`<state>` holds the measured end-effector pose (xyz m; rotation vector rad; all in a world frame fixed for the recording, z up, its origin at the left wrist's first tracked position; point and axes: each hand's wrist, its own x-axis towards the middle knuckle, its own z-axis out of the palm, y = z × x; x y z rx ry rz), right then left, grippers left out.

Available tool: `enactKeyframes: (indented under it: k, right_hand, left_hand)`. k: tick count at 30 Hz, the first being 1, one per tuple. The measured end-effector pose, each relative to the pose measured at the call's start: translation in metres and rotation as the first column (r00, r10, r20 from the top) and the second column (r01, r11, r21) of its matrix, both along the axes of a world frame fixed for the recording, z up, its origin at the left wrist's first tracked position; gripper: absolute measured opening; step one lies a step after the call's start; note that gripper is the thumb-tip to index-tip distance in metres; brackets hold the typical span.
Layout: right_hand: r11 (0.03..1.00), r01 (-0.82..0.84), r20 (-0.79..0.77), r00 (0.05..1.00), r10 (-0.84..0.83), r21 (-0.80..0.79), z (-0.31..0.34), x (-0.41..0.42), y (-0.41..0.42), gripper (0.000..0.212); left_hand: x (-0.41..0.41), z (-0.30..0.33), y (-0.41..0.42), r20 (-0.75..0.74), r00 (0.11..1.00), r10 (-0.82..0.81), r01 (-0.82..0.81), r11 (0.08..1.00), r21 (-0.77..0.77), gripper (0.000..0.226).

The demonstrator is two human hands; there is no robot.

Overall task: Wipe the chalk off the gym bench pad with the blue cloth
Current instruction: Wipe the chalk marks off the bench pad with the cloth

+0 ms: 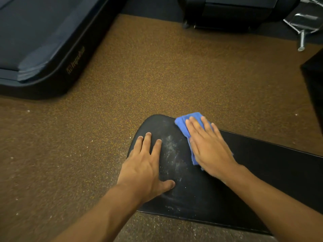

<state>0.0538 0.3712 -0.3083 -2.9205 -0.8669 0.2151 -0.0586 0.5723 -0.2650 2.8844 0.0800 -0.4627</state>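
Observation:
The black gym bench pad (pixel 253 165) runs from the lower middle off to the right, its rounded end pointing left. White chalk smears (pixel 172 154) streak the pad between my two hands. My left hand (pixel 146 166) lies flat on the pad's rounded end, fingers spread, holding nothing. My right hand (pixel 208 145) presses flat on the folded blue cloth (pixel 185 119), which lies on the pad's far edge and sticks out past my fingertips and along the left side of my palm.
Speckled brown rubber floor (pixel 157 75) surrounds the bench, with scattered white chalk flecks. A black treadmill base (pixel 52 55) sits at the upper left. Dark equipment (pixel 227 13) and a metal frame (pixel 302 32) stand at the top right; a dark object (pixel 314 88) is at the right edge.

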Motion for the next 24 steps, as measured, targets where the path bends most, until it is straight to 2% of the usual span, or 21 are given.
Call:
enactKeyframes:
  k: [3, 5, 7, 9, 11, 14, 17, 20, 24]
  right_hand:
    - [0.998, 0.055, 0.014, 0.998, -0.056, 0.028, -0.002, 0.013, 0.043, 0.068]
    - [0.999, -0.033, 0.028, 0.999, 0.033, 0.015, 0.000, 0.001, 0.041, 0.064]
    - [0.987, -0.159, 0.042, 0.986, 0.160, -0.020, 0.003, -0.019, 0.011, 0.059]
    - [0.976, -0.215, 0.013, 0.976, 0.216, -0.036, 0.008, -0.027, -0.020, 0.056]
    - [0.990, -0.139, 0.006, 0.990, 0.139, -0.016, 0.007, -0.014, -0.024, 0.057]
    - [0.999, 0.042, 0.010, 0.999, -0.042, 0.022, -0.001, 0.012, 0.030, 0.062]
    - [0.997, -0.065, 0.036, 0.997, 0.064, 0.044, -0.004, 0.005, 0.074, 0.064]
    - [0.980, -0.197, 0.043, 0.980, 0.197, 0.016, -0.002, -0.016, 0.038, 0.059]
    - [0.985, -0.169, 0.049, 0.984, 0.171, -0.032, 0.006, -0.010, -0.003, 0.058]
  left_hand:
    - [0.000, -0.004, 0.000, 0.004, 1.000, 0.002, -0.002, 1.000, -0.002, 0.124]
    - [0.000, -0.005, 0.000, 0.003, 1.000, 0.004, -0.004, 1.000, -0.002, 0.125]
    - [0.000, -0.004, 0.000, 0.002, 1.000, 0.014, -0.014, 1.000, -0.007, 0.125]
    - [0.000, -0.003, 0.000, 0.000, 1.000, 0.025, -0.025, 0.999, -0.021, 0.125]
    - [0.000, -0.002, -0.001, -0.002, 1.000, 0.023, -0.023, 0.999, -0.021, 0.125]
    - [0.000, -0.003, -0.001, -0.007, 1.000, 0.008, -0.008, 1.000, -0.003, 0.124]
    - [0.000, -0.005, 0.000, -0.001, 1.000, 0.000, 0.000, 1.000, 0.006, 0.125]
    - [-0.001, -0.005, 0.000, 0.006, 1.000, 0.007, -0.007, 1.000, -0.003, 0.125]
    - [0.000, -0.005, 0.000, 0.017, 1.000, 0.009, -0.009, 1.000, -0.007, 0.124]
